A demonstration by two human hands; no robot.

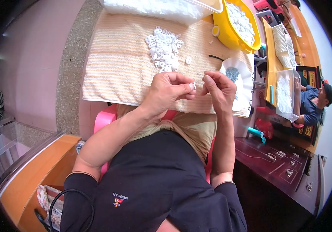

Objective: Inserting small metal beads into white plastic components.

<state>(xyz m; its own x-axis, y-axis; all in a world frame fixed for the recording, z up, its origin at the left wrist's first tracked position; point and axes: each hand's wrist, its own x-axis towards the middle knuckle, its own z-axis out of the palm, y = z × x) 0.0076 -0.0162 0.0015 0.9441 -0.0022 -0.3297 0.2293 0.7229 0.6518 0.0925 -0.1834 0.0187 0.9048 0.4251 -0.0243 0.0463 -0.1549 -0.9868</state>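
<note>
My left hand (pixel 169 91) pinches a small white plastic piece (pixel 194 86) between thumb and fingertips, over the near part of a striped towel (pixel 113 65). Just right of it, my right hand (pixel 220 88) has its thumb and fingers pressed together; whatever they hold is too small to make out. Beyond my left hand lies a heap of white plastic pieces with holes (pixel 165 48), and one loose white piece (pixel 188 60) sits apart. Beside my right hand, a white scalloped dish (pixel 245 79) contains many tiny grey metal parts (pixel 232 73).
A see-through bin (pixel 212 5) of white parts stands at the far edge, next to a yellow basin (pixel 220 38) of white pieces. A thin black stick (pixel 215 57) lies near the dish. At the right, a person in dark clothes (pixel 312 102) sits by another bin (pixel 296 94).
</note>
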